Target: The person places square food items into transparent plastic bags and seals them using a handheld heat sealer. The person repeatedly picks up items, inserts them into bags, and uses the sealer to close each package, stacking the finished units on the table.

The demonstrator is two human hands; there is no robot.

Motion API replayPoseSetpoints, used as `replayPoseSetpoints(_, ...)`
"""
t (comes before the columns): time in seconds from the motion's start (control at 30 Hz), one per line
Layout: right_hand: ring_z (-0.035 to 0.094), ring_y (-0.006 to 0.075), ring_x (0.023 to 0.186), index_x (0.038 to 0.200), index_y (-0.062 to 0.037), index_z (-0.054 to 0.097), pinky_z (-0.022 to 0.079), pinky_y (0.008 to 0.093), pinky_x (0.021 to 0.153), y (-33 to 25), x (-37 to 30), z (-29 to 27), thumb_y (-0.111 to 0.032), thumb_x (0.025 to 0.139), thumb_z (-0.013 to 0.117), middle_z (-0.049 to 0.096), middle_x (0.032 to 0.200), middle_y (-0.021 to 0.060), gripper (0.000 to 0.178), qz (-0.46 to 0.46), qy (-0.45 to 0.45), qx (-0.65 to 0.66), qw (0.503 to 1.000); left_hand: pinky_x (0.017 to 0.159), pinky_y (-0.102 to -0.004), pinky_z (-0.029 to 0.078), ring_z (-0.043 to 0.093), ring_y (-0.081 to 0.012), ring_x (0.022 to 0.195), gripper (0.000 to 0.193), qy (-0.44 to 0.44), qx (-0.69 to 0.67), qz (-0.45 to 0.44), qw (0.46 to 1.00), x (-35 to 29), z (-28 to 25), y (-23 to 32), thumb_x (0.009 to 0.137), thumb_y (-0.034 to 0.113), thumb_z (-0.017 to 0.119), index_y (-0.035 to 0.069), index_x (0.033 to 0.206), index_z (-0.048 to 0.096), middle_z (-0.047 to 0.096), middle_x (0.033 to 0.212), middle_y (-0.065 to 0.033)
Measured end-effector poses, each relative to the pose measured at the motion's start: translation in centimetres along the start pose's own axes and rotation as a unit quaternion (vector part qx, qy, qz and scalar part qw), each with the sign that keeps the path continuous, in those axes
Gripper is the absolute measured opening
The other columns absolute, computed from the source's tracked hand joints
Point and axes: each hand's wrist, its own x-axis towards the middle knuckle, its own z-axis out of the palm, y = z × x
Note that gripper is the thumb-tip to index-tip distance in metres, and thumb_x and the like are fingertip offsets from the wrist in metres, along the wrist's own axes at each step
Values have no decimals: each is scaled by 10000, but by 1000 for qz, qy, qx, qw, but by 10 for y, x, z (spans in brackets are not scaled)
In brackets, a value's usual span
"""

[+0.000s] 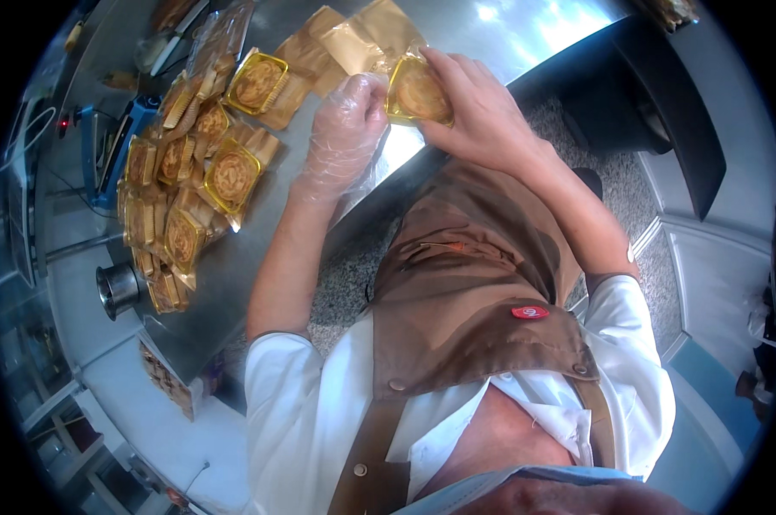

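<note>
Steel table (pixel 259 283): the largest surface, running from the lower left up to the top centre of the frame; everything handled lies on it, within arm's reach of the person in the brown apron.
Apron and white shirt (pixel 465 343): fill the lower centre, pressed close to the table edge, which looks like why both forearms reach up and forward to the work.
Heap of packed pastries (pixel 178 197): left of centre, round golden cakes in gold trays, overlapping and tilted against each other; apparently pushed aside in a loose pile.
Gold wrappers (pixel 353 39): flat empty pouches at the top centre, just beyond the hands, lying near where a hand could take one.
Right hand (pixel 482 112): bare, upper centre right, fingers curled closed around the far and right sides of the pastry tray, steadying it.
Left hand (pixel 345 137): in a clear thin glove, upper centre, fingers bunched and pinching at the left edge of the same tray or its clear film; which of the two I cannot tell.
Pastry tray (pixel 415 93): a round browned cake in a gold tray, held between both hands just above the table's near edge, top face up toward the camera.
Single tray apart (pixel 257 81): one more cake in its tray, left of the hands, between them and the heap.
Metal cup (pixel 117 287): at the table's lower left corner, well apart from the hands.
In the way: nothing lies between the hands and the wrappers; the heap crowds only the left side.
</note>
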Motion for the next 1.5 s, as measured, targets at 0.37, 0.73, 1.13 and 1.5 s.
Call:
replayPoseSetpoints(0.37,623,414,1029,1367,34,531,521,475,915,-8,4,21,-237,749,759,626,1180,225,712,25,55,-64,996,712,-421,543,692,-324,774,180,47,57,11,997,-3,5,5,921,57,688,72,1086,619,685,860,-162)
replayPoseSetpoints(0.73,580,453,1199,1537,-14,392,498,474,1022,-10,13,21,-245,739,837,567,1339,274,943,7,11,0,1000,743,-420,545,687,-329,797,252,72,71,-2,995,0,0,-2,899,37,684,75,1141,621,685,875,-151)
replayPoseSetpoints(1.13,666,411,940,1237,-40,631,530,489,833,27,42,40,-229,888,738,691,990,211,412,35,-3,3,999,732,-454,540,676,-377,798,232,75,71,49,993,8,-5,3,876,5,677,83,1088,629,672,868,-173)
replayPoseSetpoints(1.5,679,422,899,1140,-35,552,541,490,761,18,64,53,-217,865,725,685,960,192,372,11,9,-61,998,733,-492,527,674,-405,829,280,41,45,52,997,-1,-7,17,850,-37,638,90,1099,622,671,918,-181)
